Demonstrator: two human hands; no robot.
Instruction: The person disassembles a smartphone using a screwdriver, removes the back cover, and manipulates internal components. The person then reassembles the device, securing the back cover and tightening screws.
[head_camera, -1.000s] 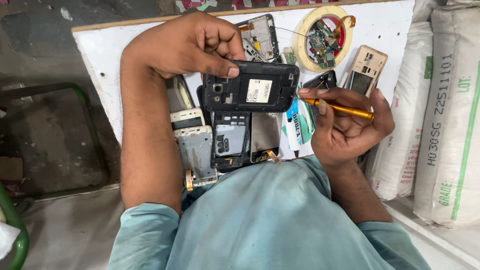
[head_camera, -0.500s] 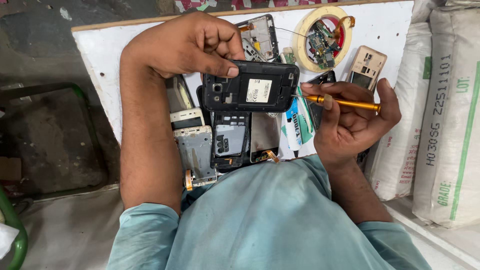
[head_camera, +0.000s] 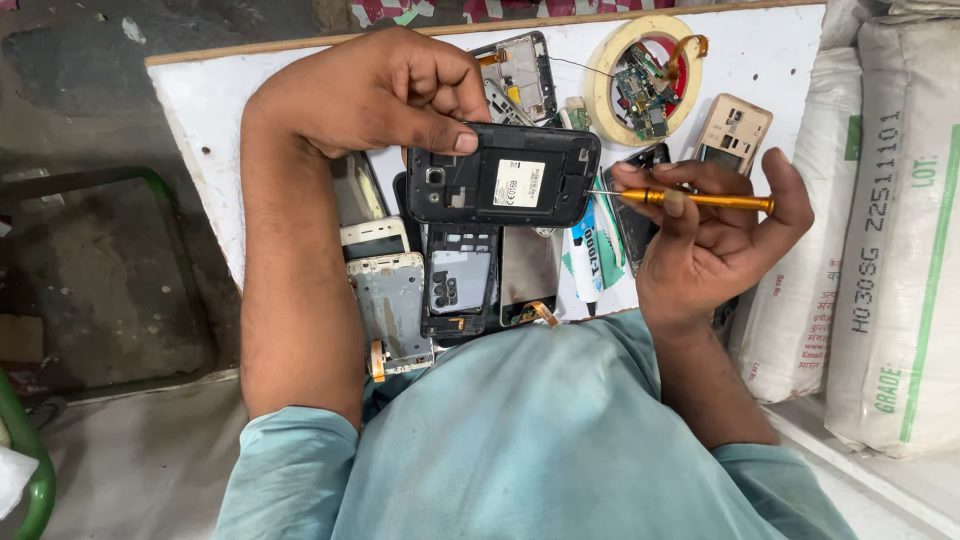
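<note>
Your white board carries a lot of loose parts, and white sacks stand hard against its right edge, so keep your elbows in and the work over the middle. Your left hand holds the black phone from above, thumb curled onto its top edge and fingers closed round the far side. It hangs just above the stripped frames lying on the board, not resting on them. Hold it level and pinch firmly, so that pressure from the tool cannot twist it.

Your right hand is closed round the orange screwdriver, thumb and forefinger pinching near the front of the shaft. The shaft lies almost flat and points left, its thin tip at the phone's right edge. Whether the tip is seated in a screw I cannot tell. Judging from that angle, bring the tool squarer to the screw head before you turn, press lightly, and roll it with the fingertips only.

The phone shows its open back: dark plastic shell, rounded corners, a white label in the battery bay, a camera hole at the left end. Beyond it sits a tape roll with small circuit parts inside.
</note>
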